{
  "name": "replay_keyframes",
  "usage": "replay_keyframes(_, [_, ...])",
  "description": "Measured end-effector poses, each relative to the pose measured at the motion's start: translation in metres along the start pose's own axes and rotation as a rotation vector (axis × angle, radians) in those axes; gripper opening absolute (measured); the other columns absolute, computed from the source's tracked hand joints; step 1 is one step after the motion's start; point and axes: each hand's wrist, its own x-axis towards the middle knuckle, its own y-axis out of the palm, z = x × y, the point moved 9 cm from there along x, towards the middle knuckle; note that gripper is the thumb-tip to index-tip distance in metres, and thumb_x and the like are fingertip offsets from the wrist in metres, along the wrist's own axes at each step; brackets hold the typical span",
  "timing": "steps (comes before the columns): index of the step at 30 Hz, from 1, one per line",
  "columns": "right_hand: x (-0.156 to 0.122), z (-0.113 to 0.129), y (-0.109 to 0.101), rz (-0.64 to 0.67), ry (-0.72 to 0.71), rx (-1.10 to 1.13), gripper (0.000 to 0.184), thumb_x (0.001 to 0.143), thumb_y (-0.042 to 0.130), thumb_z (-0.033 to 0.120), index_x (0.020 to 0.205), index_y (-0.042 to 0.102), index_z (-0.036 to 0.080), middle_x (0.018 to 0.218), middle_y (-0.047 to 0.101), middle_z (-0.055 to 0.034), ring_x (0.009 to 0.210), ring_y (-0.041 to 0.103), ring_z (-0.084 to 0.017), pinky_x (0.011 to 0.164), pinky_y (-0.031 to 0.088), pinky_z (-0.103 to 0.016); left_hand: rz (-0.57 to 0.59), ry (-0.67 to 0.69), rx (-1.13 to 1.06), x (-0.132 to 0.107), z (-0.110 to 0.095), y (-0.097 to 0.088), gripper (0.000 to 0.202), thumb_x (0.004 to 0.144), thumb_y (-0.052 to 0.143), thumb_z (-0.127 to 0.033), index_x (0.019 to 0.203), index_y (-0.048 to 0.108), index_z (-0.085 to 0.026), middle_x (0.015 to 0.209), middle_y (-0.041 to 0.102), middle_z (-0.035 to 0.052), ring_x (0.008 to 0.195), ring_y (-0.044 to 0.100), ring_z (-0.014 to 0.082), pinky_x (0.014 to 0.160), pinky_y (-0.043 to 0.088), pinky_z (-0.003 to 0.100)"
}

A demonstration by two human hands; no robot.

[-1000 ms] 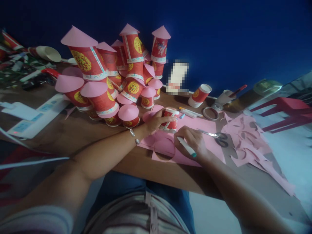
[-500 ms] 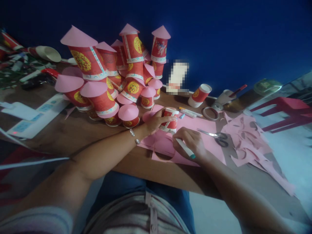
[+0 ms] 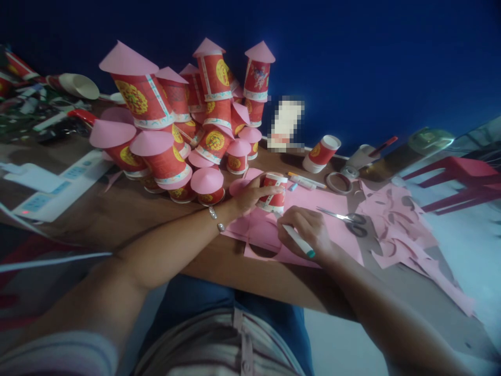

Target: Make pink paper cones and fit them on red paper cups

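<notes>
My left hand (image 3: 250,194) is wrapped round a red paper cup (image 3: 274,189) that stands upside down on a pink paper sheet (image 3: 313,209) on the wooden table (image 3: 129,214). My right hand (image 3: 309,230) grips a white pen with a green end (image 3: 299,240), its tip hidden against the paper at the cup's base. A round hole (image 3: 263,245) is cut out of the sheet just in front of both hands.
A pile of red cups with pink cone tops (image 3: 183,125) stands behind my left hand. Scissors (image 3: 344,218), a tape roll (image 3: 338,182), markers (image 3: 305,180), another cup (image 3: 321,152) and pink paper scraps (image 3: 395,219) lie to the right. A white power strip (image 3: 58,188) lies left.
My right hand has slid a little to the left with the pen, closer to the cup's base. The left hand and cup have stayed put.
</notes>
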Motion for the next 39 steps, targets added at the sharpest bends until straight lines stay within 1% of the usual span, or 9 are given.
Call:
replay_keyframes(9, [-0.0001, -0.0005, 0.0002, 0.001, 0.003, 0.003, 0.017, 0.085, 0.059, 0.006, 0.085, 0.054, 0.022, 0.068, 0.062, 0.0015, 0.057, 0.057, -0.014, 0.054, 0.042, -0.026, 0.008, 0.006, 0.007, 0.0005, 0.0003, -0.0001, 0.053, 0.068, 0.084, -0.031, 0.114, 0.062, -0.018, 0.089, 0.069, 0.0, 0.075, 0.064, 0.0132, 0.072, 0.051, 0.029])
replay_keyframes(16, [-0.0007, -0.0035, 0.0008, 0.013, 0.02, -0.002, 0.017, 0.086, 0.06, 0.006, 0.086, 0.054, 0.022, 0.07, 0.062, 0.0008, 0.058, 0.057, -0.013, 0.054, 0.042, -0.025, 0.003, 0.012, 0.004, 0.0004, -0.0003, -0.0003, 0.052, 0.067, 0.085, -0.03, 0.113, 0.063, -0.017, 0.087, 0.07, 0.0001, 0.076, 0.064, 0.0136, 0.076, 0.051, 0.03])
replay_keyframes(23, [-0.0005, -0.0057, -0.0011, 0.017, 0.039, -0.04, 0.016, 0.087, 0.057, 0.007, 0.085, 0.053, 0.022, 0.068, 0.061, 0.0016, 0.058, 0.056, -0.013, 0.055, 0.041, -0.026, -0.001, -0.006, -0.005, -0.0005, 0.0004, 0.0, 0.054, 0.066, 0.086, -0.03, 0.113, 0.063, -0.017, 0.089, 0.069, 0.0006, 0.075, 0.064, 0.0133, 0.071, 0.052, 0.029])
replay_keyframes(26, [-0.0003, -0.006, -0.0008, 0.024, 0.041, -0.054, 0.017, 0.085, 0.057, 0.006, 0.084, 0.053, 0.022, 0.068, 0.06, 0.0017, 0.057, 0.055, -0.013, 0.055, 0.04, -0.026, -0.006, -0.01, 0.0, -0.0005, 0.0007, -0.0007, 0.055, 0.065, 0.086, -0.03, 0.114, 0.063, -0.018, 0.091, 0.069, 0.0011, 0.077, 0.064, 0.0139, 0.072, 0.052, 0.029])
replay_keyframes(32, [-0.0009, -0.0052, -0.0041, -0.015, 0.036, -0.037, 0.017, 0.082, 0.058, 0.006, 0.082, 0.054, 0.022, 0.066, 0.059, 0.0023, 0.055, 0.054, -0.013, 0.053, 0.04, -0.027, 0.0, -0.004, 0.009, 0.0007, 0.0012, -0.0008, 0.054, 0.066, 0.085, -0.031, 0.113, 0.063, -0.017, 0.094, 0.07, 0.002, 0.079, 0.065, 0.014, 0.071, 0.05, 0.028])
replay_keyframes(39, [-0.0003, 0.0016, 0.0002, 0.026, -0.015, 0.011, 0.019, 0.083, 0.058, 0.005, 0.087, 0.055, 0.023, 0.068, 0.062, 0.0025, 0.057, 0.059, -0.013, 0.055, 0.043, -0.026, 0.003, -0.004, 0.004, 0.0002, 0.001, -0.0001, 0.055, 0.066, 0.085, -0.031, 0.114, 0.062, -0.017, 0.09, 0.069, 0.0011, 0.075, 0.063, 0.0128, 0.071, 0.05, 0.028])
